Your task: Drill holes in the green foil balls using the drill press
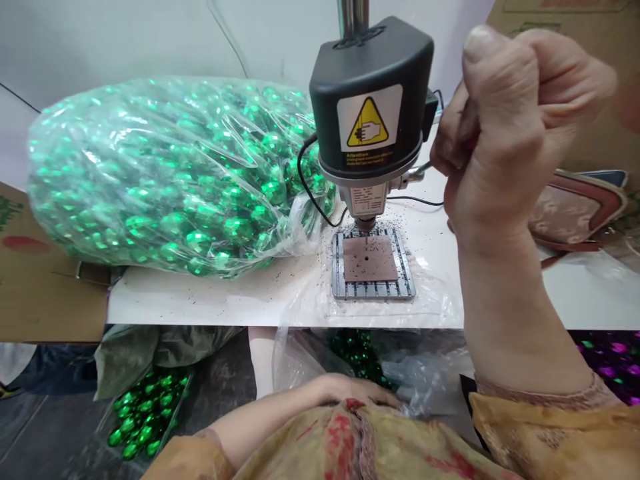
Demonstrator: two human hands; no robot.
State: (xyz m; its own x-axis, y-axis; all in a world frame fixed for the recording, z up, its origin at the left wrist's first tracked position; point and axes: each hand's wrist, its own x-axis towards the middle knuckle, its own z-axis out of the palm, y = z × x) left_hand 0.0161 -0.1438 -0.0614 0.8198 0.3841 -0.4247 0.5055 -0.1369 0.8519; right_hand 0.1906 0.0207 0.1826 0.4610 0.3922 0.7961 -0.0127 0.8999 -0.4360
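My right hand (505,113) is raised beside the drill press (373,100), its fingers closed round the end of the feed lever (420,172); the grip itself is hidden by the hand. Below the chuck (367,225), a flat brown board (373,259) with a dark hole lies on the slotted metal base (374,291). Dark shavings are scattered over both. My left hand (357,390) rests low, close to my body, fingers stretched out and partly hidden by my clothing. Green faceted beads (360,357) lie in clear plastic just beyond it.
A big clear bag of shiny green beads (175,177) fills the table's left side. Cardboard boxes (50,280) stand at both sides. A patterned purse (570,207) lies at right. Below the white table (200,300) are a tub of green beads (147,413) and purple beads (613,363).
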